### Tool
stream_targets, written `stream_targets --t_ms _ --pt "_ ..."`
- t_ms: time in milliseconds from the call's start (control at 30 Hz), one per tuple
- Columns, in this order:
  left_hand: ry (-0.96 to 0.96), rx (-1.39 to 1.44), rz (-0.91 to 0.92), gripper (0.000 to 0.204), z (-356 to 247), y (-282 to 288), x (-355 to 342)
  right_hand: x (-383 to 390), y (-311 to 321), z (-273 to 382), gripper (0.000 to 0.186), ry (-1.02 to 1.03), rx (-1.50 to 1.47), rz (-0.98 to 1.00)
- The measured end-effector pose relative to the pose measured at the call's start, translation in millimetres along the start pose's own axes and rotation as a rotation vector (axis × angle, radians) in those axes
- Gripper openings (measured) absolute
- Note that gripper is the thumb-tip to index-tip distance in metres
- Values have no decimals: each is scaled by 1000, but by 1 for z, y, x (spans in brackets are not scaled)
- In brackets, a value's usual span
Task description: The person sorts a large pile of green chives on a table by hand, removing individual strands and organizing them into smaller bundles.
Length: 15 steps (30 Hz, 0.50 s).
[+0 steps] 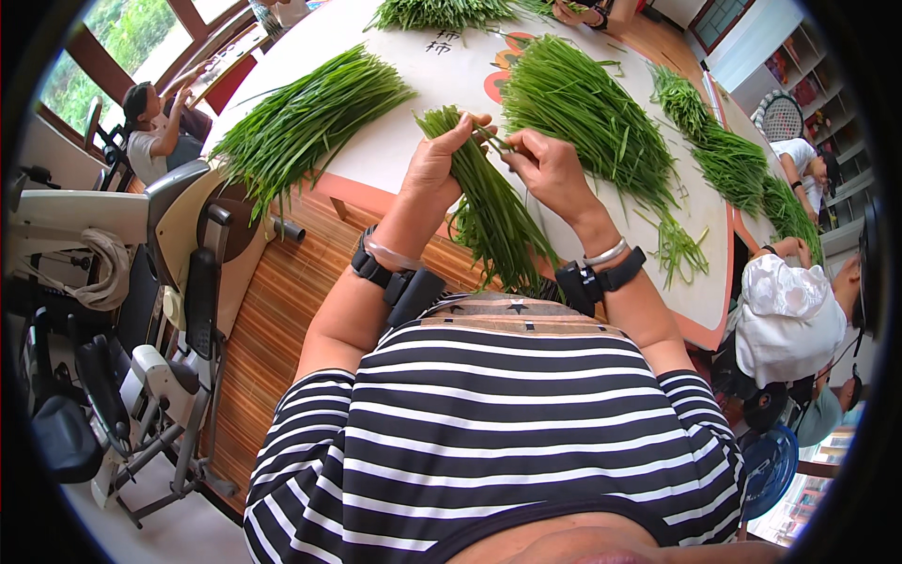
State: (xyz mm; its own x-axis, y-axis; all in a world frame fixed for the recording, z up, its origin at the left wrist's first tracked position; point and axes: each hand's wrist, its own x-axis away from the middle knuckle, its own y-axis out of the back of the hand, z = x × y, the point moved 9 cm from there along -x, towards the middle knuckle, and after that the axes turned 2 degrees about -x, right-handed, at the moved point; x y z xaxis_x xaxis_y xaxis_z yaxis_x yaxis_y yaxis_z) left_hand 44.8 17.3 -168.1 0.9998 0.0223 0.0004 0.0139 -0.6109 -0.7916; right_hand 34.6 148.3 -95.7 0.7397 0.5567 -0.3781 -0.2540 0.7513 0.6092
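Note:
My left hand (438, 162) is wrapped round the upper end of a bundle of garlic chives (493, 211), whose long green leaves hang down toward my waist. Close beside it, my right hand (552, 173) is closed, thumb and finger pinching a thin chive stalk by the bundle's top. On the white table (404, 141) to the left lies a large pile of chives (319, 117), its leaf ends hanging over the edge. Another large pile of chives (587, 117) lies just beyond my right hand. A few loose chive leaves (678, 246) are scattered near the table's right corner.
More chives (442, 11) lie at the table's far side, and a row of chives (733, 169) runs along the right. Exercise equipment (178, 282) stands at left beside the wooden floor (272, 348). Other people sit at both sides; a blue plastic stool (770, 470) is at lower right.

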Motion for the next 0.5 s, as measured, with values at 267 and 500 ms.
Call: stream_targets --t_ms 267,500 --pt "-178 -91 65 15 -21 -3 1 12 24 -12 43 -54 25 91" --pt "-254 -203 73 11 -18 -46 18 20 -28 6 88 -158 -624 248"
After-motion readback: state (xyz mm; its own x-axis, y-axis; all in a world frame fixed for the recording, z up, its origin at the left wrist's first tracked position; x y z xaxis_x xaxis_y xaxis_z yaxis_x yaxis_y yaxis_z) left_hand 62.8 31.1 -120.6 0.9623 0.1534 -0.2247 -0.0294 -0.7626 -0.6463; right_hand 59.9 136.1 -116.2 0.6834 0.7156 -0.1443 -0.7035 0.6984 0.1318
